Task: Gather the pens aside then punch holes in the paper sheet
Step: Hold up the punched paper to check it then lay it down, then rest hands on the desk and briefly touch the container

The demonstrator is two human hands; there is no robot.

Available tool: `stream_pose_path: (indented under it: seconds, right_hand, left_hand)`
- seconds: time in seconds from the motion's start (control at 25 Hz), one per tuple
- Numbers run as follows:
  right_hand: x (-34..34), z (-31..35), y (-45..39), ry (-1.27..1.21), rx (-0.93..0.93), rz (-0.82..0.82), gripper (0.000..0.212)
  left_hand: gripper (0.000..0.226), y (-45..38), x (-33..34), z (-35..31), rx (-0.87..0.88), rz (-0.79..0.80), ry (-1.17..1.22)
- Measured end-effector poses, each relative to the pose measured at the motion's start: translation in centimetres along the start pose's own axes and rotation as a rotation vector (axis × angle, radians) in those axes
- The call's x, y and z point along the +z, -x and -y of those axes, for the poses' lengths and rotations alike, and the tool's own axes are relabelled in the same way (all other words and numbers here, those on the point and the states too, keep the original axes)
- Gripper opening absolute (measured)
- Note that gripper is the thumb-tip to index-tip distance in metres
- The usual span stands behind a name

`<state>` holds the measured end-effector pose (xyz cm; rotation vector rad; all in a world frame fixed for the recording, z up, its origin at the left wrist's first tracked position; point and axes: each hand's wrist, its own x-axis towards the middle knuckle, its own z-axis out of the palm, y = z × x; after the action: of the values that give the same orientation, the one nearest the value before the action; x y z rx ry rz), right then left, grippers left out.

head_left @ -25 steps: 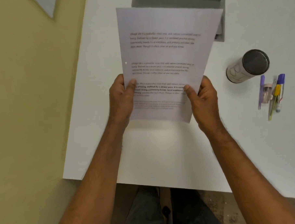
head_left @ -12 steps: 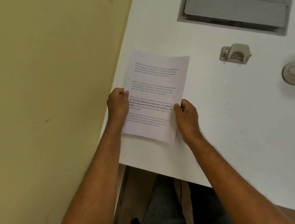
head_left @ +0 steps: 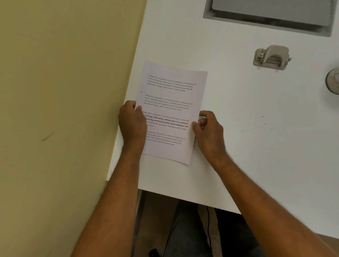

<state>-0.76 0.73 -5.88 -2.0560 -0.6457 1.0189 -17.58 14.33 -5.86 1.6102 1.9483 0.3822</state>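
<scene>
White worktop (head_left: 262, 143) fills the right of the frame, and near its left edge I've got the paper sheet (head_left: 170, 112) lying flat, printed side up. My left hand (head_left: 132, 124) and right hand (head_left: 209, 130) pinch its two long edges, fingers closed on them, I'd say to keep it square. The hole punch (head_left: 271, 57) waits upper right, well apart; pens aren't in view.

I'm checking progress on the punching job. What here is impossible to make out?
- Pens: outside the head view.
- Cup: cut off by the right edge.
- Hole in the paper: one tiny mark, too small to confirm.
- Left hand and right hand fingertips: under the paper.
</scene>
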Motion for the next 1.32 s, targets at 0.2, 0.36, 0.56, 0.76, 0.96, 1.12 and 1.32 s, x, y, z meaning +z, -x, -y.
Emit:
stream_pose_path:
  seconds: [0.2,0.36,0.56,0.76,0.96,1.12,1.32]
  right_hand:
    - [0.2,-0.3,-0.3,0.088,-0.058,-0.013,0.026]
    - [0.4,-0.3,-0.4,0.097,-0.048,-0.003,0.035]
    - [0.3,-0.7,-0.7,0.134,-0.077,-0.008,0.034]
    - [-1.1,-2.8,0.1,0.351,-0.305,-0.091,0.035]
    - [-5.7,-8.5,0.2,0.919,-0.533,-0.017,0.061]
    - [-9.7,-11.6,-1.3,1.022,-0.549,-0.053,0.063]
    - [-13.9,-12.9,-3.0,1.002,-0.563,-0.123,0.061]
  left_hand:
    - [0.045,0.8,0.3,0.0,0.094,-0.005,-0.182]
    - [0.05,0.8,0.5,0.1,0.134,-0.021,-0.289]
    - [0.049,0.7,0.6,0.4,0.144,-0.003,-0.354]
    - [0.052,1.6,0.8,-0.2,0.155,-0.029,-0.385]
    - [0.045,8.7,5.8,-3.3,0.602,0.0,-0.297]
    - [0.052,13.7,11.8,-5.7,0.81,0.203,-0.321]
    - [0.061,15.6,15.9,-6.2,0.862,0.289,-0.408]
